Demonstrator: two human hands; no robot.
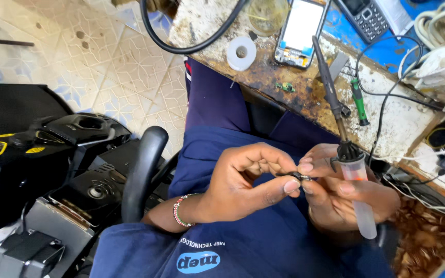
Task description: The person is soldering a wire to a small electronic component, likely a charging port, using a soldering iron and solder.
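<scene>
My left hand (243,180) pinches a tiny dark metal part (301,177) between thumb and forefinger, other fingers curled in. My right hand (346,193) meets it from the other side, thumb and forefinger tips on the same part, so it sits between both hands, over my lap, just below the bench edge. The right hand also clamps a soldering iron with translucent plastic handle and black collar (354,170) in its remaining fingers; the handle points down past the palm, the dark shaft runs up and left over the bench. What the small part is exactly, too small to tell.

A red, white and green beaded bracelet (180,210) sits on my left wrist. I'm in a dark blue shirt (243,242).

The worn, stained wooden workbench (305,92) carries a phone with a white screen in a bare frame (301,32), a white roll of tape (241,52), a small green circuit piece (286,87), a green-handled screwdriver (358,100), and a black cable loop (191,41). A black keypad phone (362,14) lies on a blue surface behind. Left of me, black electronic housings (73,154) stand on the patterned tile floor (99,56).
</scene>
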